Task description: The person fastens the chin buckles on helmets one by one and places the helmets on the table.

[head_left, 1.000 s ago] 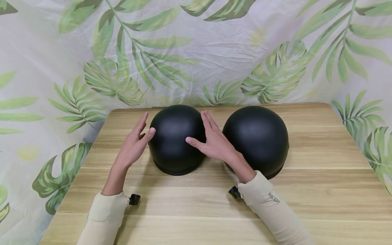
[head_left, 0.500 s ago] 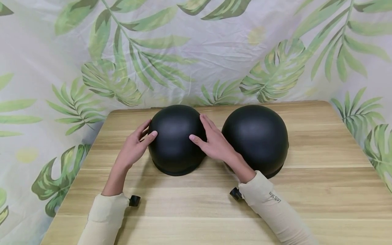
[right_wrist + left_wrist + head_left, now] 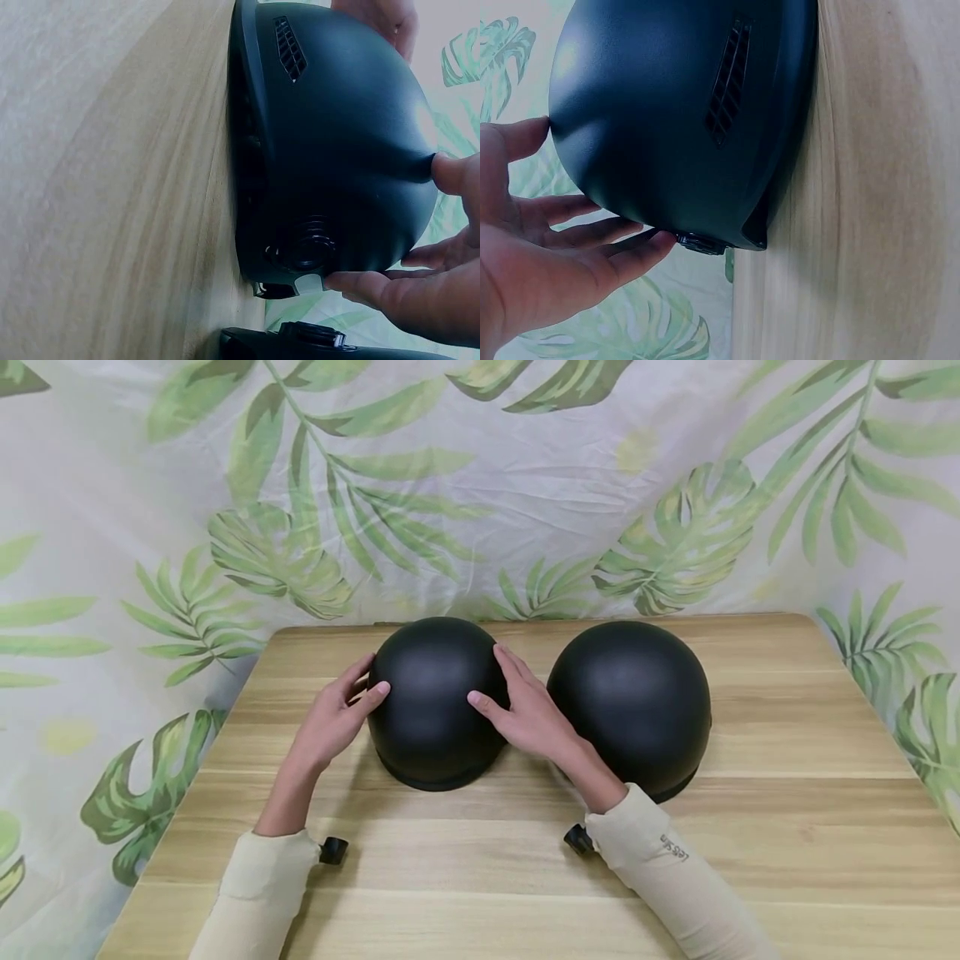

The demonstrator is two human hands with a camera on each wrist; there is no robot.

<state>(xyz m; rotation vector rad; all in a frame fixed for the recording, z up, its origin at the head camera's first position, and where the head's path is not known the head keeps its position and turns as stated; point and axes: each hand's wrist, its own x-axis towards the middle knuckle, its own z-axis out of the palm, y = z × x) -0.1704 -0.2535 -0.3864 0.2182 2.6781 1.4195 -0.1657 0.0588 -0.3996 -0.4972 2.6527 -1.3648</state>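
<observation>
Two black helmets rest dome-up on a wooden table in the head view. My left hand holds the left helmet at its left side, thumb on the dome's front. From the right side my right hand grips the same helmet, its forearm passing in front of the right helmet. The left wrist view shows a slotted vent near the helmet's rim and the fingertips lying against the shell. A round side fitting appears in the right wrist view, just by the right fingertips. The helmet's inside is hidden.
The pale wooden table has a rounded far edge. Behind it hangs a leaf-patterned cloth. The right helmet stands close beside the held one, with its lower part showing at the bottom of the right wrist view.
Both hands have closed in on the left helmet: the left hand's fingers stood off its side and now touch it, and the right hand's fingers have settled on the shell. Neither helmet has visibly moved.
</observation>
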